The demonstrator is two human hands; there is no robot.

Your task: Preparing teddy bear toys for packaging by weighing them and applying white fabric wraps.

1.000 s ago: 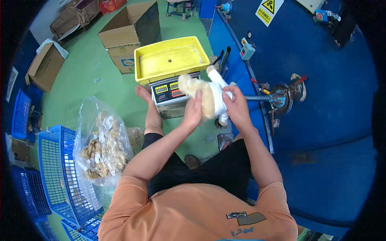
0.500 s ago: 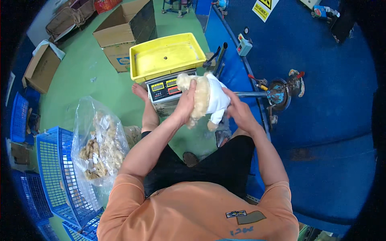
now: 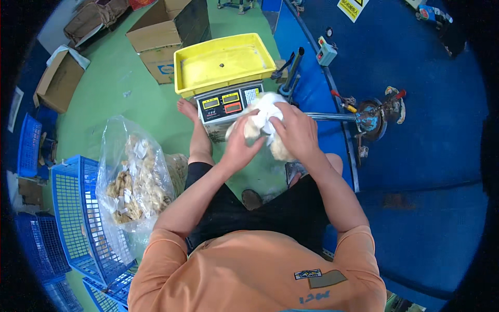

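I'm on the one head camera, looking steeply down, close over the hands [image 3: 270, 136], fisheye bending the edges.

The soft toy [image 3: 265, 125] is largely covered by the left hand [image 3: 240, 146] and right hand [image 3: 296, 131]; its shape cannot be made out. The clear bag's [image 3: 136, 177] contents are indistinct. Blue crates [image 3: 78, 229] are cut off at the picture's edge.
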